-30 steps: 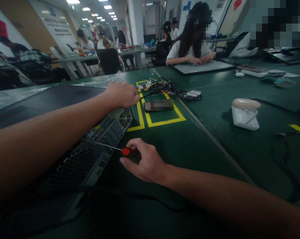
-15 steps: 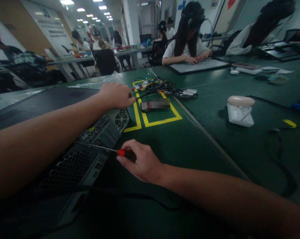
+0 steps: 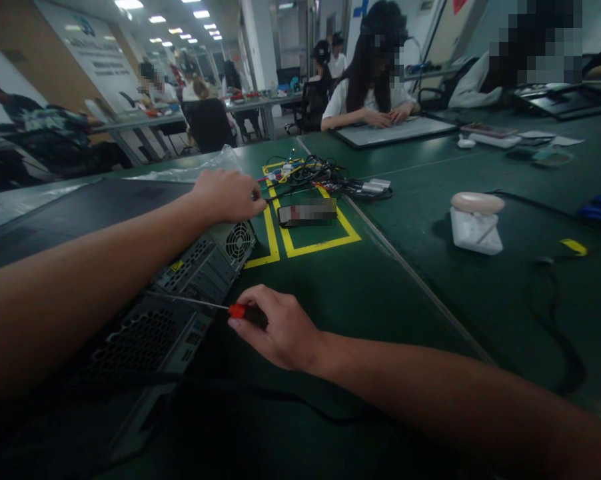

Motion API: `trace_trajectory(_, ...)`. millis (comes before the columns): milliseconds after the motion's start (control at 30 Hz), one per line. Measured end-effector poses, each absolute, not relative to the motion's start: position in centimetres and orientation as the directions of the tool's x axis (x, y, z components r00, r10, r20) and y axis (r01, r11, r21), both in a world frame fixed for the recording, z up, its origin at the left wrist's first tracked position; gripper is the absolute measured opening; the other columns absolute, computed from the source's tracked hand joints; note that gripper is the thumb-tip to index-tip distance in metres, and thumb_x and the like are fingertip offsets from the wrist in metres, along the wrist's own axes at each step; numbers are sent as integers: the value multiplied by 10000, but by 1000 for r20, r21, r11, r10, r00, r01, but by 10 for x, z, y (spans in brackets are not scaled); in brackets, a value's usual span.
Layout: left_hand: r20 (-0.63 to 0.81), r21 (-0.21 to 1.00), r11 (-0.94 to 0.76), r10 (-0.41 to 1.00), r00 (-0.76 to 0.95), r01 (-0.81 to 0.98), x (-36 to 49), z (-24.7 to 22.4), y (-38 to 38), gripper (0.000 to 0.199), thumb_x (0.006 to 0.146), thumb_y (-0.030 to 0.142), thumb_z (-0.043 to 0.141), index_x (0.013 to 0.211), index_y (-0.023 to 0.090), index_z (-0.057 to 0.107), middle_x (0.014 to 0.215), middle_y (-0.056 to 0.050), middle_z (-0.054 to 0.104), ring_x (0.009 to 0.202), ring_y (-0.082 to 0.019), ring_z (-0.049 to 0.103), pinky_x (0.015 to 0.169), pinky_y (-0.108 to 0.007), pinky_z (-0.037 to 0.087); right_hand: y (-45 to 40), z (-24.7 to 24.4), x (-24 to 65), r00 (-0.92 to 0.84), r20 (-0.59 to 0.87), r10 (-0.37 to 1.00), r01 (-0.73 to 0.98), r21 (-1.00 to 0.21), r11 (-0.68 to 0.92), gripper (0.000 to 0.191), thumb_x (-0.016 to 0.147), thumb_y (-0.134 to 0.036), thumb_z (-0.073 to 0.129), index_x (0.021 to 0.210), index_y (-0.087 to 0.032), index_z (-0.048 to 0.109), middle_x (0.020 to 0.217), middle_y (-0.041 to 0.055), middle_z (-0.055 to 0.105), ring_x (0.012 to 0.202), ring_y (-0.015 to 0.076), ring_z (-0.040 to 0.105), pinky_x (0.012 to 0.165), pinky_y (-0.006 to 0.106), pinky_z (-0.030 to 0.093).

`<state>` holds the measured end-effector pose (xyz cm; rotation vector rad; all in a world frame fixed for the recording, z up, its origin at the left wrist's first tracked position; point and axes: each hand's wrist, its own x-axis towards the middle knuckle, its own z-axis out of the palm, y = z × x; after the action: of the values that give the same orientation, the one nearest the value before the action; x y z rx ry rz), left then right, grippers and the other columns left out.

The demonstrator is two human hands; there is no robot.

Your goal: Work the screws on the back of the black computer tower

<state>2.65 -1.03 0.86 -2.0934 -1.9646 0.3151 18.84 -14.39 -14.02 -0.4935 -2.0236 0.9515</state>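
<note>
1. Computer case (image 3: 180, 300): lies on its side on the green tabletop (image 3: 380, 300), toward the near left; its rear panel, with vent holes and a round fan grille (image 3: 239, 241), faces right.
2. Left hand (image 3: 228, 195): rests on the case's far top edge, above the fan grille; fingers curled closed over that edge.
3. Right hand (image 3: 280, 330): near the middle of the tabletop, just right of the case; fingers closed around a screwdriver's handle.
4. Screwdriver (image 3: 220, 307): red collar at the fingertips, thin metal shaft running left and level to the rear panel; whether the tip touches the panel cannot be told.
5. Yellow tape outline (image 3: 320, 245): on the tabletop beyond the case's far right corner.
6. Phone (image 3: 306, 213): dark, lies flat inside the outline.
7. Cable tangle (image 3: 325, 175): at the outline's far edge, spilling to the right.
8. White box (image 3: 475, 223): stands toward the right side of the tabletop, with a rounded pale top.
9. Other persons: one seated at the far edge, both hands on a flat panel (image 3: 395, 130); more at tables further back.
</note>
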Motion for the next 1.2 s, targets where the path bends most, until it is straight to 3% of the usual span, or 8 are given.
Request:
trace_trajectory(200,10,-301,-52,998,58,952,25,8,-9,605,925,619,507,1371,322,789,1248,-129,772,1226,-428,671,1047,-558,502,-144,-142,188,-596,497,630,38,-767,641,181,1059,-384,655,1133,-223,622,1007,31,726,807,169,676,787,316,587)
trace_trajectory(767,7,-311,-62,998,68,948,24,9,-9,606,913,611,534,1363,295,789,1327,-157,749,1242,-446,667,1021,-556,528,-143,-140,188,-592,533,605,-1,-751,661,176,1067,-387,630,1116,-220,606,995,36,716,759,166,647,748,309,565)
trace_trajectory(1200,0,-335,-65,998,69,940,25,9,-9,635,912,632,516,1371,290,790,1327,-163,752,1242,-456,674,1027,-566,530,-142,-142,188,-604,534,591,12,-735,678,204,1070,-399,622,1132,-205,621,1024,55,729,827,186,672,787,320,573)
